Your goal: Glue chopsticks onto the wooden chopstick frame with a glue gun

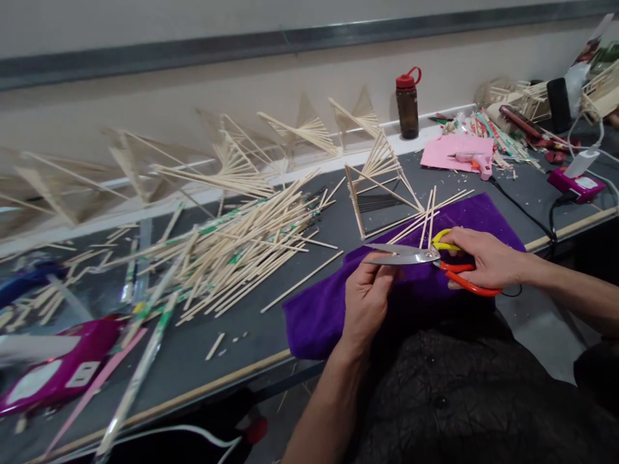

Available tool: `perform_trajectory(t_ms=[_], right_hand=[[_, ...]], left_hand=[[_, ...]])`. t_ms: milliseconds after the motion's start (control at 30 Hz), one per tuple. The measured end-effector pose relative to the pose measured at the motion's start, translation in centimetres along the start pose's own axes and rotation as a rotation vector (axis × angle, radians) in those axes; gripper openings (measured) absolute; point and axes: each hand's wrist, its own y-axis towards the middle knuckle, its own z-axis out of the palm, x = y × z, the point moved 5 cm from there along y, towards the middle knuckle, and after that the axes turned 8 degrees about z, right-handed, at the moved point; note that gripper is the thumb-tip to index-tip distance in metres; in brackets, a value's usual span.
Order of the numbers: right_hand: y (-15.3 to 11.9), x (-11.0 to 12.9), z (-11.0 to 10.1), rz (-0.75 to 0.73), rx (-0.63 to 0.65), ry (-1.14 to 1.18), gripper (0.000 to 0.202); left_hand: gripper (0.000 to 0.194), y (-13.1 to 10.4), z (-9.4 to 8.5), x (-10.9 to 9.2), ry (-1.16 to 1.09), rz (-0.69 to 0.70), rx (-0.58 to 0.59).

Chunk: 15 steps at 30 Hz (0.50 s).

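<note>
My right hand (488, 258) grips a pair of scissors (409, 256) by its yellow and red handles, with the blades parted and pointing left. At the blades, my left hand (370, 296) is closed in a pinch. What it holds is mostly hidden; a small pale bit shows between the blades by the fingertips. Both hands are above a purple cloth (314, 322) at the table edge. Several thin wooden sticks (430, 216) lie on the cloth just behind the scissors. Beyond them stands a twisted stick frame (382, 187).
A big pile of wooden sticks (246, 248) covers the table left of the cloth. More stick frames (227, 167) line the wall. A red-capped bottle (407, 106), a pink glue gun (471, 159) and its cord are behind right. A magenta box (62, 361) is at front left.
</note>
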Motion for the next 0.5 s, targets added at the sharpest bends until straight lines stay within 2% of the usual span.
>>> perform_trajectory(t_ms=[500], right_hand=[[0.23, 0.74, 0.2, -0.022, -0.005, -0.039, 0.06]], left_hand=[[0.035, -0.33, 0.0, -0.75, 0.067, 0.082, -0.077]])
